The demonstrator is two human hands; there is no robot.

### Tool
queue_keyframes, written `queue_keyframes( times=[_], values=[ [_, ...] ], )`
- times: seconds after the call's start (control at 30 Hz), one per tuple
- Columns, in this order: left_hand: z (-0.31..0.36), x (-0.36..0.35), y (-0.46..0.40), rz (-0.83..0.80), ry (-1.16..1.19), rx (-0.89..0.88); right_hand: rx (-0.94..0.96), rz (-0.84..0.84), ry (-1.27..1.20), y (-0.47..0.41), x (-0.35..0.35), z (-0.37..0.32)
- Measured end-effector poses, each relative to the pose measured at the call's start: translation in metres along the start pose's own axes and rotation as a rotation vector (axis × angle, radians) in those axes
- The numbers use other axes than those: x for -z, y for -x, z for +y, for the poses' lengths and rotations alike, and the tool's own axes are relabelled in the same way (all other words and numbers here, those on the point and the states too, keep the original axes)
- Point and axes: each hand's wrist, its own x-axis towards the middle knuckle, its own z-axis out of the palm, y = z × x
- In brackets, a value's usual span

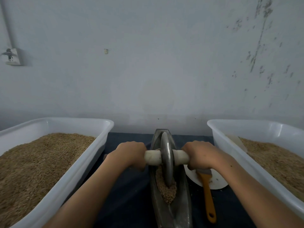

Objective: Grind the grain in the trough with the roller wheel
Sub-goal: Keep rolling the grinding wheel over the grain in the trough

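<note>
Left hand [131,155] and right hand [199,154] each grip one roller wheel [166,155]; two grain tubs [92,122].

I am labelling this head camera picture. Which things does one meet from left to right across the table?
Left tub of grain → left hand → roller wheel in the trough → right hand → right tub of grain. The brush and the white plate overlap the right hand, so I leave them out.

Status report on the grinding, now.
Left hand and right hand each grip the wooden handle. Roller wheel upright in trough, on grain. Brush beside trough, clear of it.
</note>
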Motion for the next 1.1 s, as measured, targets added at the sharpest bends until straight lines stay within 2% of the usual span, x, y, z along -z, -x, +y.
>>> queue_keyframes(
  times=[0.1,0.2,0.3,0.4,0.6,0.67,0.77,0.93,1.0,1.1],
  values=[
    [0.002,-0.003,-0.003,0.139,-0.038,0.023,-0.032,0.131,0.002,-0.003,-0.006,-0.002],
    [0.007,-0.01,-0.005,0.357,-0.091,0.047,-0.1,0.326,-0.002,-0.008,-0.017,-0.004],
    [0.009,-0.015,-0.004,0.484,-0.108,0.047,-0.116,0.374,-0.027,-0.01,-0.021,-0.004],
    [0.006,-0.012,-0.005,0.397,-0.105,0.019,-0.092,0.337,-0.014,-0.009,-0.019,-0.002],
    [-0.001,0.002,-0.002,-0.043,0.017,-0.024,-0.006,0.003,0.01,0.0,-0.001,0.0],
    [-0.002,0.002,-0.002,-0.086,0.028,-0.023,-0.002,-0.034,-0.003,0.0,0.001,0.0],
    [0.0,0.001,-0.002,0.019,-0.005,-0.005,-0.017,0.025,-0.015,-0.003,-0.003,0.0],
    [0.003,-0.009,-0.005,0.406,-0.084,0.007,-0.104,0.38,-0.016,-0.01,-0.021,-0.003],
    [0.005,-0.01,-0.005,0.461,-0.082,0.015,-0.111,0.435,-0.037,-0.013,-0.025,-0.002],
    [0.006,-0.008,-0.006,0.421,-0.127,0.007,-0.085,0.413,-0.047,-0.01,-0.025,0.001]
  ],
)
